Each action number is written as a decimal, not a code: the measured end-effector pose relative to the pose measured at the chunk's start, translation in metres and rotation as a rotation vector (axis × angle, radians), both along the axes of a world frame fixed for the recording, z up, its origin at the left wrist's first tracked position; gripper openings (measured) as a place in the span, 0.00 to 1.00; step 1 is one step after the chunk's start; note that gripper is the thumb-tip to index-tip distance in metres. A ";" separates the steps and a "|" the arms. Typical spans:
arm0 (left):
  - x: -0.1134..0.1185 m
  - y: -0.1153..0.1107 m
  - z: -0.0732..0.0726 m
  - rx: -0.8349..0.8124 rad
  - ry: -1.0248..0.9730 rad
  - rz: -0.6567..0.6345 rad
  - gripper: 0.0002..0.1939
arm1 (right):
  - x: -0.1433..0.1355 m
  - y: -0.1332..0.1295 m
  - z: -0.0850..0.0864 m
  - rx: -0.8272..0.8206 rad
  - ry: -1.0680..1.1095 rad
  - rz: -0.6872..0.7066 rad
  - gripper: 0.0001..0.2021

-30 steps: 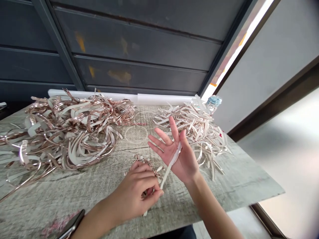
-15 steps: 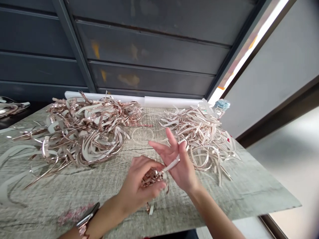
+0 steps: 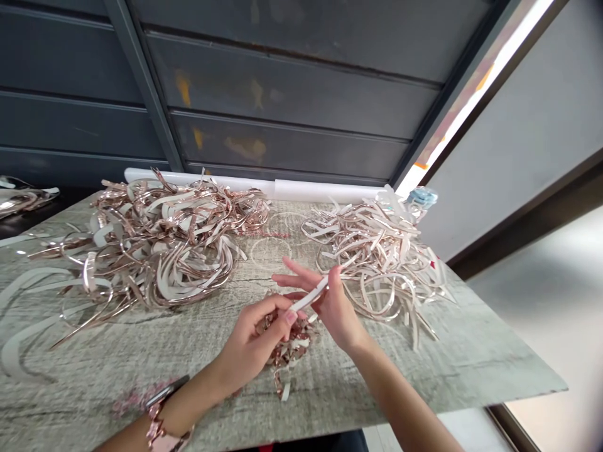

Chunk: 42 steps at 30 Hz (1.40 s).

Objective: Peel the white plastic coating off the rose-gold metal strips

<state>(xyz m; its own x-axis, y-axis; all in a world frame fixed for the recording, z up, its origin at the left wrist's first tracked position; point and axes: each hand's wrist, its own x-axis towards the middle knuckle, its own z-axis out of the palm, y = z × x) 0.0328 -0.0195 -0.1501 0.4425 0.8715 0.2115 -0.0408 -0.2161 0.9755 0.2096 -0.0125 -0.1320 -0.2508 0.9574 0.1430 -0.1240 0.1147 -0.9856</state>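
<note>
A narrow strip, white with a metallic rose-gold side, is stretched between my two hands. My left hand is closed, pinching the strip's lower end between thumb and fingertips. My right hand has the strip running across it between the thumb and the palm side, while its other fingers point out to the left. Under my left fingers lies a small heap of short crinkled rose-gold and white pieces, partly hidden by that hand.
A large tangle of long strips lies on the left of the table; a second pile is at the right. White rolls lie along the back edge below the dark panelled wall. A bluish bundle stands at the back right.
My left hand has closed from a wide cupped shape to a pinch on the strip. The small pieces under it show more. My right hand has tilted leftward, and the strip looks straighter.
</note>
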 end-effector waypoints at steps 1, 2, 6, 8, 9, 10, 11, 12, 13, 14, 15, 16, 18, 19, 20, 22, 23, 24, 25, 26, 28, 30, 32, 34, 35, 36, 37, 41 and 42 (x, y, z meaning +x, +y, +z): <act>-0.001 0.001 -0.002 -0.023 -0.044 0.047 0.16 | 0.001 0.000 -0.001 0.027 -0.092 -0.008 0.38; -0.001 0.002 -0.004 -0.028 -0.084 0.104 0.16 | 0.001 0.001 -0.002 0.079 -0.188 -0.046 0.36; -0.001 0.006 -0.011 0.011 -0.131 0.307 0.16 | -0.002 -0.004 -0.008 0.344 -0.369 -0.384 0.25; -0.001 0.005 -0.011 0.048 -0.083 0.343 0.15 | -0.005 -0.006 -0.010 0.446 -0.351 -0.498 0.13; -0.001 0.005 -0.011 0.077 -0.049 0.345 0.14 | -0.005 -0.007 -0.010 0.523 -0.365 -0.523 0.08; 0.000 0.004 -0.010 0.117 -0.014 0.343 0.14 | -0.005 -0.007 -0.009 0.618 -0.401 -0.515 0.09; 0.000 0.004 -0.009 0.165 0.019 0.342 0.13 | -0.005 -0.006 -0.008 0.721 -0.449 -0.481 0.15; 0.000 0.004 -0.009 0.218 0.050 0.341 0.13 | -0.004 -0.005 -0.006 0.822 -0.501 -0.435 0.20; 0.000 0.004 -0.008 0.272 0.077 0.343 0.12 | -0.003 -0.004 -0.005 0.908 -0.547 -0.389 0.24; 0.000 0.005 -0.008 0.322 0.099 0.347 0.12 | -0.002 -0.002 -0.004 0.968 -0.577 -0.352 0.26; 0.000 0.005 -0.008 0.365 0.116 0.351 0.12 | -0.001 -0.001 -0.004 0.998 -0.586 -0.332 0.27; 0.000 0.006 -0.008 0.398 0.128 0.355 0.11 | 0.000 0.000 -0.004 1.013 -0.588 -0.328 0.28; 0.000 0.007 -0.008 0.446 0.136 0.355 0.11 | 0.002 0.001 -0.005 1.031 -0.594 -0.340 0.29; 0.000 0.007 -0.008 0.465 0.134 0.350 0.11 | 0.002 0.001 -0.006 1.041 -0.602 -0.346 0.29; 0.000 0.007 -0.009 0.480 0.133 0.341 0.11 | 0.002 0.001 -0.006 1.052 -0.611 -0.351 0.29; 0.000 0.007 -0.009 0.502 0.136 0.318 0.11 | 0.003 0.001 -0.008 1.072 -0.634 -0.365 0.30; 0.000 0.007 -0.009 0.513 0.141 0.310 0.11 | 0.003 0.001 -0.009 1.076 -0.644 -0.373 0.30; 0.000 0.007 -0.009 0.525 0.147 0.307 0.10 | 0.003 0.001 -0.009 1.075 -0.651 -0.382 0.29; 0.000 0.007 -0.010 0.541 0.154 0.309 0.10 | 0.003 0.001 -0.009 1.071 -0.653 -0.391 0.29; 0.000 0.008 -0.010 0.564 0.161 0.311 0.09 | 0.002 0.000 -0.009 1.068 -0.650 -0.400 0.28; -0.001 0.009 -0.011 0.628 0.182 0.314 0.09 | 0.000 -0.002 -0.008 1.058 -0.635 -0.414 0.25; -0.003 0.009 -0.011 0.706 0.207 0.322 0.09 | -0.003 -0.005 -0.006 1.034 -0.618 -0.420 0.23; -0.004 0.008 -0.013 0.790 0.236 0.311 0.12 | -0.005 -0.008 -0.005 0.966 -0.582 -0.435 0.21; -0.005 0.006 -0.016 0.861 0.269 0.255 0.18 | -0.003 -0.009 -0.005 0.896 -0.517 -0.480 0.20; -0.005 0.005 -0.018 0.873 0.279 0.227 0.20 | -0.001 -0.009 -0.006 0.878 -0.480 -0.518 0.21; -0.005 0.005 -0.021 0.865 0.282 0.210 0.20 | 0.003 -0.008 -0.006 0.878 -0.449 -0.558 0.22; -0.004 0.006 -0.024 0.833 0.287 0.212 0.18 | 0.008 -0.008 -0.006 0.900 -0.424 -0.599 0.22; 0.000 0.016 -0.033 0.610 0.394 0.199 0.14 | 0.037 -0.002 0.008 1.071 -0.380 -0.772 0.22; 0.001 0.018 -0.034 0.545 0.437 0.153 0.14 | 0.045 0.000 0.016 1.108 -0.382 -0.820 0.21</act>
<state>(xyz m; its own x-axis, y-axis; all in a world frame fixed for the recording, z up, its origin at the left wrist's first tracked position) 0.0334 -0.0012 -0.1839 0.4674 0.7515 0.4656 0.3991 -0.6493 0.6474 0.2551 -0.0124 -0.1158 0.1166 0.2886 0.9503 0.6003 0.7418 -0.2989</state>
